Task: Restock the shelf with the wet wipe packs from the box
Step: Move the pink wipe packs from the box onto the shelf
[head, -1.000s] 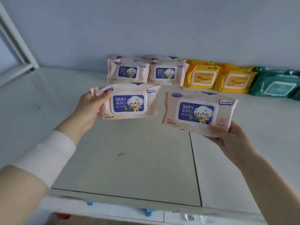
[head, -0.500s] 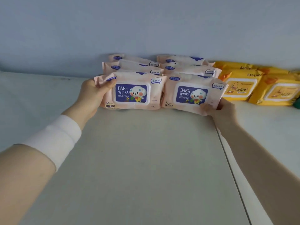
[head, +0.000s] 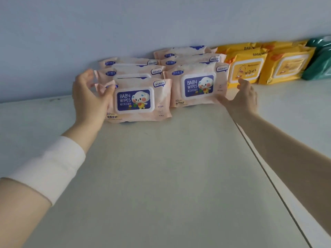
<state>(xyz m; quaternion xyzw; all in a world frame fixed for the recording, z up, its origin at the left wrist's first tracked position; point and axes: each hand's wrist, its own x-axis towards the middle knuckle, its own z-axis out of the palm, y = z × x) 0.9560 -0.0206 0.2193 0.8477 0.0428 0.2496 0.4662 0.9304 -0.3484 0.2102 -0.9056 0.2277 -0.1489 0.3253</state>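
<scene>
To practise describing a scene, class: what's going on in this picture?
A person is stocking a shelf with pink baby-wipe packs. The left hand touches the left end of the front left pack. The right hand touches the right end of the front right pack. Both stand before other pink packs, with yellow packs to the right.

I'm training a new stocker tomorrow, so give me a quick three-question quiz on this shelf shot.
1. True or false: the left hand touches the left front pink pack.
2. What colour is the pack directly right of the right front pink pack: A green, B yellow, C blue?
3. Fill in: the white sleeve is on the ___ arm.
Key: 1 true; 2 B, the yellow wipes pack; 3 left.
</scene>
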